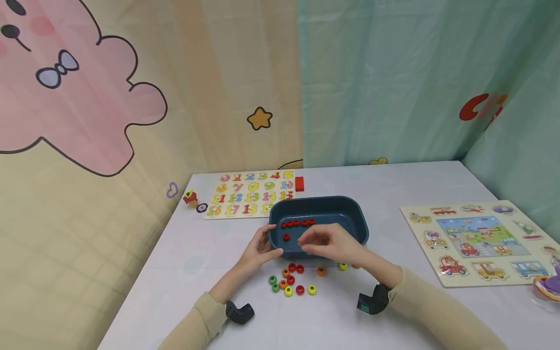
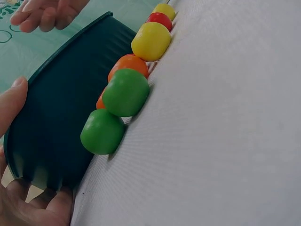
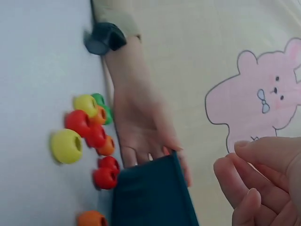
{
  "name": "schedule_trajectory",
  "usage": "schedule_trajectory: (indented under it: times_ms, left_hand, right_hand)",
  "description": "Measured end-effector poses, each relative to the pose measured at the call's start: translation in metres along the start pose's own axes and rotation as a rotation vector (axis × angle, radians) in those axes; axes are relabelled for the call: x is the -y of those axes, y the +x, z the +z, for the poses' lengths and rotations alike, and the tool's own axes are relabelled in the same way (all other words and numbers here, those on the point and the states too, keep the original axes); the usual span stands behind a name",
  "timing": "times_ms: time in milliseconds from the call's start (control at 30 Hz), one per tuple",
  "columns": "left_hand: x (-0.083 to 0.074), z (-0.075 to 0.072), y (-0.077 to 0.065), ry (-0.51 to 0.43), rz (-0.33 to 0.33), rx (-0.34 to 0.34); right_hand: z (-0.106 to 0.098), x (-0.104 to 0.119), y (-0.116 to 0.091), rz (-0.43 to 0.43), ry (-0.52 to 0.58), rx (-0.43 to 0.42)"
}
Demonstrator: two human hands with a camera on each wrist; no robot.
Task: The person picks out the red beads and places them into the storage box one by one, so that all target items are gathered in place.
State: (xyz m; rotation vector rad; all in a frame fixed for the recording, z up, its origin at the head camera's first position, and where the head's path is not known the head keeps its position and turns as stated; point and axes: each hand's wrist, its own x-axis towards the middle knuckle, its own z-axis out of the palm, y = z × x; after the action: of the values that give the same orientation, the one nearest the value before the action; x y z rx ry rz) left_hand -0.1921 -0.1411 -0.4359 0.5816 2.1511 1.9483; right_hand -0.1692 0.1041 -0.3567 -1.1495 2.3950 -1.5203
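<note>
A dark blue tray (image 1: 350, 214) stands mid-table. Inside it, several red beads (image 1: 296, 223) line up along the far side, with one more red bead (image 1: 286, 236) nearer. My left hand (image 1: 258, 250) grips the tray's left end, thumb at the near rim and fingers around the side, as the left wrist view (image 2: 37, 202) also shows. Over the tray hovers my right hand (image 1: 334, 242), fingers loosely bent and thumb near the index finger; no bead shows between the fingertips (image 3: 242, 143). Loose red, orange, yellow and green beads (image 2: 125, 92) lie before the tray.
Behind the tray lies a number puzzle board (image 1: 251, 194) with a red block (image 1: 299, 183) beside it. A vehicle puzzle board (image 1: 481, 243) is at the right. Small toys stand at the far left (image 1: 190, 198) and right edge (image 1: 552, 284). Curtains (image 1: 372, 87) hang behind the table.
</note>
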Motion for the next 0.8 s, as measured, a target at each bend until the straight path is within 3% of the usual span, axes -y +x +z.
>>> schedule_trajectory:
  times_ms: [233,467,800]
  left_hand:
    - [0.000,0.000,0.000,-0.007,0.012,0.000]
    - [0.002,0.000,0.001,-0.021,0.024,0.018]
    - [0.000,-0.001,0.000,-0.029,0.017,0.022]
  right_hand:
    - [0.027,-0.022,-0.020,-0.063,-0.077,0.056]
    - [0.043,-0.059,-0.027,0.054,-0.145,0.028]
    - [0.054,-0.075,-0.027,0.081,-0.286,-0.017]
